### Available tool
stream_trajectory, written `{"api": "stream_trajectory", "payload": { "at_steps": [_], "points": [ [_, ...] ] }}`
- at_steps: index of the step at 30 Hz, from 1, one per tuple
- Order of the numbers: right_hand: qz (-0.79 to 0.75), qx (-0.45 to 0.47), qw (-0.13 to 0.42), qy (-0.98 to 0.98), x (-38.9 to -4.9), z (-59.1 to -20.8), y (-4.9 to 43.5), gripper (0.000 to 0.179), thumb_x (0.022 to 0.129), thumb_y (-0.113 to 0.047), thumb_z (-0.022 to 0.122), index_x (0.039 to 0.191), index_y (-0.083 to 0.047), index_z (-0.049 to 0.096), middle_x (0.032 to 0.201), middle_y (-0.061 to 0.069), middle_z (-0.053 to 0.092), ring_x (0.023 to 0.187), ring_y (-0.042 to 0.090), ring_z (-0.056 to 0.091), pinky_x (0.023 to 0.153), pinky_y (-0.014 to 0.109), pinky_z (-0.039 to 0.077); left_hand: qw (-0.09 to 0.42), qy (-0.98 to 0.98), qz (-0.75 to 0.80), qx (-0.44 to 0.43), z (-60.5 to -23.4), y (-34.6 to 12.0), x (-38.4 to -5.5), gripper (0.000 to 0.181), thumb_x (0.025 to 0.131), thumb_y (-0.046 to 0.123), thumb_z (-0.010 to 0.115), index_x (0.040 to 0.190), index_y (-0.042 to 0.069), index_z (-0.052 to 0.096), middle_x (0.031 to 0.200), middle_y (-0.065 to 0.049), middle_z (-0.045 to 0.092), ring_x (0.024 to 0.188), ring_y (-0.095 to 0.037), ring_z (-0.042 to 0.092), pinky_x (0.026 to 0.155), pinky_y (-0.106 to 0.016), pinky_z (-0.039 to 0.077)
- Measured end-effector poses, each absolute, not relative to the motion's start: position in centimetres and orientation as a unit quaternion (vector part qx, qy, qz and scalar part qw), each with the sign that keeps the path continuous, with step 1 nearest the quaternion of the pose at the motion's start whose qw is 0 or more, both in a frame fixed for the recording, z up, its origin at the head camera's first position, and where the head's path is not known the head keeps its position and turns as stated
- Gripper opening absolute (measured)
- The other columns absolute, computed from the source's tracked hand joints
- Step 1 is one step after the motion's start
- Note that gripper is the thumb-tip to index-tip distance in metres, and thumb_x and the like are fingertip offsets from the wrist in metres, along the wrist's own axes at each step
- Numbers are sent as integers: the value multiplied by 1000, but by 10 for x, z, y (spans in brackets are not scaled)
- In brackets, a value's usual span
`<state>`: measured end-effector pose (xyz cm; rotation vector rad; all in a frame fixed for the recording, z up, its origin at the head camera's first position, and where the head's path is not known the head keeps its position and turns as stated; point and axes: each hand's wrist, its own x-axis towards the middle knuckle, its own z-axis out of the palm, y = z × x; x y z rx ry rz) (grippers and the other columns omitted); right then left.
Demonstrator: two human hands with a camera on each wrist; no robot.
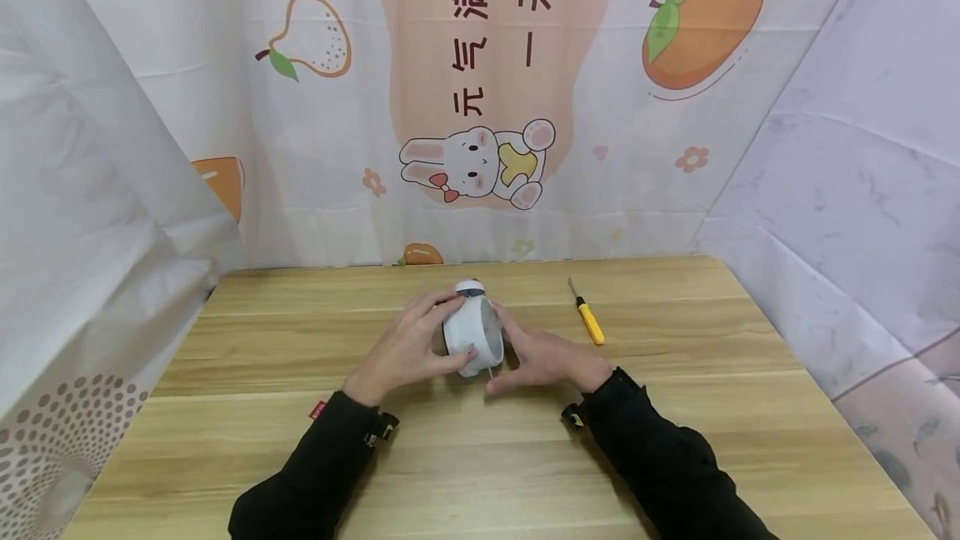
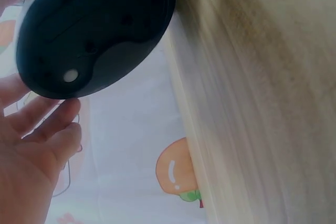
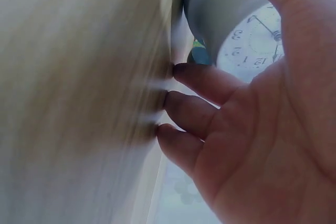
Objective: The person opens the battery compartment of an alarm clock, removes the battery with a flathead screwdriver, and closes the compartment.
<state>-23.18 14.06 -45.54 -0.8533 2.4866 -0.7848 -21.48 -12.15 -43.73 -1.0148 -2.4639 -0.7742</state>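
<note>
A small white alarm clock (image 1: 472, 332) is at the middle of the table, its round face turned toward the right hand. My left hand (image 1: 408, 354) grips the white casing from the left, thumb on the near side and fingers on the far side. The black back cover (image 2: 115, 19), with a small round pale spot, fills the upper left wrist view. My right hand (image 1: 546, 355) is spread beside the clock's face. Numerals and hands show on the dial (image 3: 257, 43), partly hidden by the right hand, whose lower fingertips (image 3: 181, 142) meet the tabletop.
A screwdriver (image 1: 590, 322) with a yellow handle lies on the wooden table (image 1: 675, 390), right of and beyond the right hand. A printed curtain (image 1: 330, 132) hangs along the table's back edge, and pale cloths hang at both sides.
</note>
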Motion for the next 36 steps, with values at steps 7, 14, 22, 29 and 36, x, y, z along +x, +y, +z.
{"api": "stream_trajectory", "payload": {
  "at_steps": [7, 14, 22, 29, 36],
  "points": [
    [-265, -328, 192, 886, -232, -457, 140, 122, 82, -58, 79, 163, -20, -4, 164, -3, 30, 142, 18, 38, 115, 41, 33, 181, -868, -288, -360, -439, -119, -215, 73, 85, 48, 79, 139, 3, 59, 139, -12, 55, 128, -25, 53, 102, -45, 48],
    [-262, -329, 194, 886, -230, -456, 140, 120, 83, -59, 78, 164, -20, -1, 163, -1, 31, 143, 17, 37, 116, 41, 32, 165, -871, -287, -362, -440, -118, -215, 78, 88, 51, 76, 145, 3, 54, 145, -10, 52, 131, -23, 49, 106, -44, 45],
    [-263, -326, 199, 886, -229, -456, 139, 116, 85, -59, 76, 164, -22, -1, 163, -3, 31, 143, 17, 37, 116, 41, 30, 143, -877, -291, -355, -440, -118, -214, 81, 88, 52, 75, 149, 5, 50, 150, -6, 48, 135, -21, 45, 109, -43, 41],
    [-257, -313, 204, 891, -229, -455, 139, 107, 89, -61, 69, 164, -19, 6, 161, 1, 36, 142, 17, 38, 115, 42, 32, 131, -879, -290, -354, -440, -118, -215, 85, 88, 55, 75, 152, 6, 47, 152, -5, 46, 137, -20, 43, 111, -42, 39],
    [-245, -313, 200, 896, -230, -456, 139, 104, 91, -63, 65, 164, -18, 6, 159, 4, 38, 137, 19, 44, 112, 42, 36, 125, -880, -284, -359, -440, -117, -215, 87, 88, 57, 74, 153, 7, 45, 153, -4, 45, 138, -19, 43, 112, -41, 39]
  ]
}}
